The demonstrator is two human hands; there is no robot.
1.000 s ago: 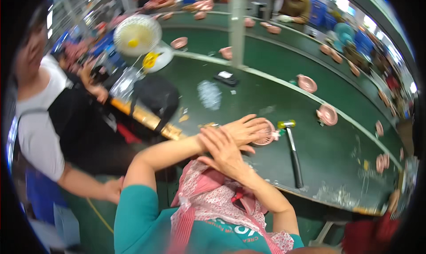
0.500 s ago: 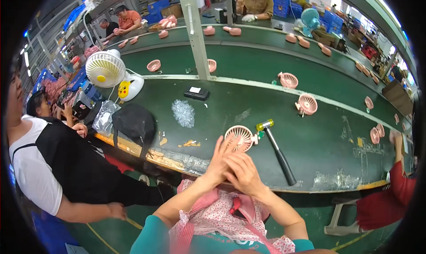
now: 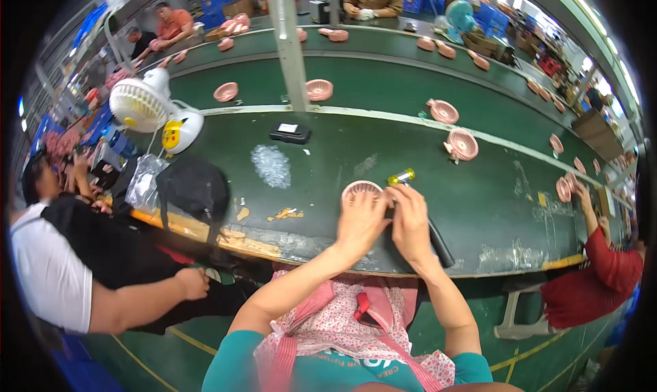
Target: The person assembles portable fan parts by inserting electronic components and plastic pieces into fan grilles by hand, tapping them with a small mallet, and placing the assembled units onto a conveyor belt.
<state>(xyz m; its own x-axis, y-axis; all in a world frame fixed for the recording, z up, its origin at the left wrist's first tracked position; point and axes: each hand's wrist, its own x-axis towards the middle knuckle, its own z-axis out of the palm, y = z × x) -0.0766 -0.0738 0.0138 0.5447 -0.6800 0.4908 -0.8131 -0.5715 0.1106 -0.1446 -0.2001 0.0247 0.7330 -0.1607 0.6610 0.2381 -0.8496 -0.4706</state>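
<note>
A round pink slatted fan housing point(image 3: 361, 187) lies on the green bench in front of me. My left hand point(image 3: 364, 217) is laid over its near side, with the fingers bent onto it and hiding much of it. At the housing's right side, the fingers of my right hand point(image 3: 410, 217) are drawn together. Whatever they pinch there is hidden, as is the small neck of the housing. Just beyond and under my right hand lies a hammer point(image 3: 402, 177) with a yellow head and black grip, its shaft partly covered.
Clear small parts point(image 3: 271, 165) sit in a pile near a black case point(image 3: 290, 133). A white fan point(image 3: 141, 105) and a black bag point(image 3: 194, 189) stand at left. More pink housings point(image 3: 461, 144) line the conveyor point(image 3: 383, 98). Co-workers sit to either side; a metal post point(image 3: 290, 57) rises ahead.
My hands have parted from their overlapping position and moved forward. The left now covers the fan housing; the right has come to its side beside the hammer. The whole view has shifted slightly.
</note>
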